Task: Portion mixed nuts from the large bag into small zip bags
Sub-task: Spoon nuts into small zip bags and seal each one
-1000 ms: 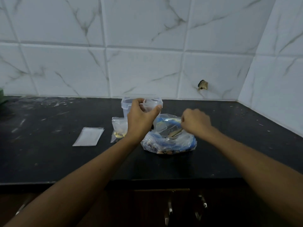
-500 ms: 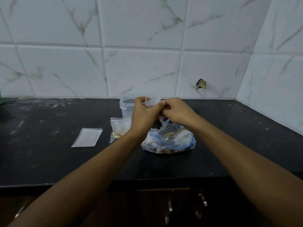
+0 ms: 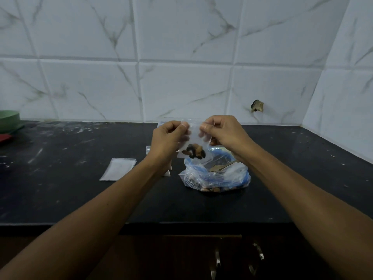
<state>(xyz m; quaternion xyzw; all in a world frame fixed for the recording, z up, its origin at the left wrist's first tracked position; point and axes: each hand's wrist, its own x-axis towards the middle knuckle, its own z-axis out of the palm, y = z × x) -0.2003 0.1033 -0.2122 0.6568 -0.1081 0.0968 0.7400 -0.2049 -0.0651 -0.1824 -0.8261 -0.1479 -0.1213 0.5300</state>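
A small clear zip bag [image 3: 195, 138] with a clump of mixed nuts at its bottom hangs above the counter. My left hand [image 3: 168, 138] pinches its top left edge and my right hand [image 3: 221, 131] pinches its top right edge. Directly below sits the large blue-and-clear bag of nuts [image 3: 217, 175], open, with a spoon [image 3: 222, 166] lying inside. An empty flat zip bag [image 3: 118, 168] lies on the black counter to the left. Another small zip bag [image 3: 148, 150] sits mostly hidden behind my left wrist.
A clear plastic container [image 3: 161, 123] stands behind my hands, mostly hidden. A green bowl [image 3: 9, 120] and a red item [image 3: 5, 137] sit at the far left by the wall. The tiled wall closes off the back and the right. Cabinet handles [image 3: 256, 257] show below the counter edge.
My right hand left the large bag and joined my left at the small bag. Both hands now hold the small bag's top edge, spread slightly apart, with the nuts showing inside.
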